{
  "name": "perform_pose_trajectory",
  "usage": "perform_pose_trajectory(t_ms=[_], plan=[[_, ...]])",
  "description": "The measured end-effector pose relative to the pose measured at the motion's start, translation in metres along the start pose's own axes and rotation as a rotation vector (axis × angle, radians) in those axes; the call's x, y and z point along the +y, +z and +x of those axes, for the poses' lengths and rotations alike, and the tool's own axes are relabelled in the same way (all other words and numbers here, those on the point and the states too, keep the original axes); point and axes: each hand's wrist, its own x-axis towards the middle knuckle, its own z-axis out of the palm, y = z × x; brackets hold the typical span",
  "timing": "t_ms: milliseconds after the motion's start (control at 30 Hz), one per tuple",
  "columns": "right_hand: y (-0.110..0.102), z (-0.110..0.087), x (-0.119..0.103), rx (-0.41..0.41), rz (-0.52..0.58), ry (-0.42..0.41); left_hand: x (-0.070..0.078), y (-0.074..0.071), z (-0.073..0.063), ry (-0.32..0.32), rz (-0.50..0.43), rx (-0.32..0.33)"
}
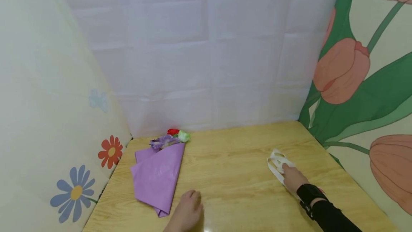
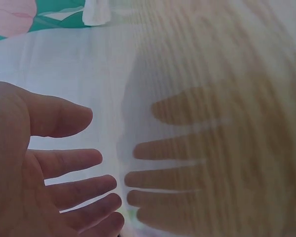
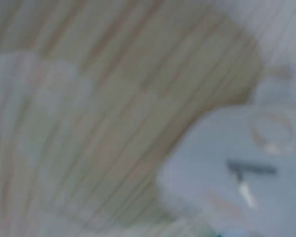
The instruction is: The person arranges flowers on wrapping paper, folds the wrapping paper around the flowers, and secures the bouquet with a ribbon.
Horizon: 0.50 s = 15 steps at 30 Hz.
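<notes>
A bouquet lies at the left of the wooden table in the head view, in purple wrapping paper (image 1: pixel 157 176). Out of its top show a red flower (image 1: pixel 173 131), a pale green flower (image 1: pixel 184 136) and a purple flower (image 1: pixel 163 141). My left hand (image 1: pixel 188 208) is low over the table, just right of the paper's folded tip. Its fingers (image 2: pixel 79 192) are parted and hold nothing in the left wrist view. At the right, my right hand (image 1: pixel 294 179) holds a looped white ribbon (image 1: pixel 275 165); the fingertips are partly hidden.
The wooden table (image 1: pixel 225 174) reflects the left hand in the left wrist view. A white sheet (image 1: pixel 206 53) hangs behind it, with flower-printed panels on both sides. Blur covers the right wrist view, where a whitish shape (image 3: pixel 227 192) with a dark mark cannot be identified.
</notes>
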Motion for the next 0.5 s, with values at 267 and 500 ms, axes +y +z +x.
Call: perform_pose_trajectory(t_ms=[267, 500], plan=[[0.003, 0.006, -0.078, -0.059, 0.304, -0.114, 0.023, 0.005, 0.013, 0.024, -0.023, -0.018], [-0.019, 0.002, -0.149, -0.224, 0.555, -0.361, 0.067, 0.001, 0.057, 0.116, -0.314, -0.019]])
